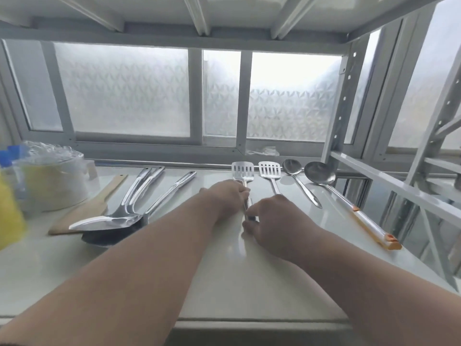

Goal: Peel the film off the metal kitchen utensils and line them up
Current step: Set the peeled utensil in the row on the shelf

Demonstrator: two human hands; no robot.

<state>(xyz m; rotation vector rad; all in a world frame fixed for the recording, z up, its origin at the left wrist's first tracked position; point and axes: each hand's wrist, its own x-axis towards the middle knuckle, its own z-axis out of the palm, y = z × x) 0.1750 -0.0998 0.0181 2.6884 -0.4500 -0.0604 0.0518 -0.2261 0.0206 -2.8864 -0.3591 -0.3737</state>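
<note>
on the white countertop (pixel 224 283), up near the window sill, i have both hands on one slotted spatula (pixel 242 171). my left hand (pixel 228 196) is curled round the upper part of its handle, just below the blade, fingers wrapped tight together. my right hand (pixel 268 218) sits lower on the same handle, thumb and fingertips pinching at its near end; whether film is between those fingers i cannot tell, they cover the spot. the spatula's blade points away from me toward the window frame (pixel 159 143), handle running back toward me.

just right of it lies a second slotted spatula (pixel 270 171), parallel, its handle passing behind my right hand. further right a small ladle (pixel 294 168), then a larger ladle (pixel 319 173) whose long handle carries a clear sleeve with orange ends (pixel 374 227), angled out toward the counter's right edge. these four lie side by side, bowls and blades at the far edge.

well to the left a heap of metal turners (pixel 129 211) lies crossed over one another, partly on top of a wooden spatula (pixel 94 206). beyond those, a white pot under crinkled plastic wrap (pixel 53 178), and a blurred yellow bottle (pixel 8 216) at the left edge. a white metal rack (pixel 389 186) stands on the right.
</note>
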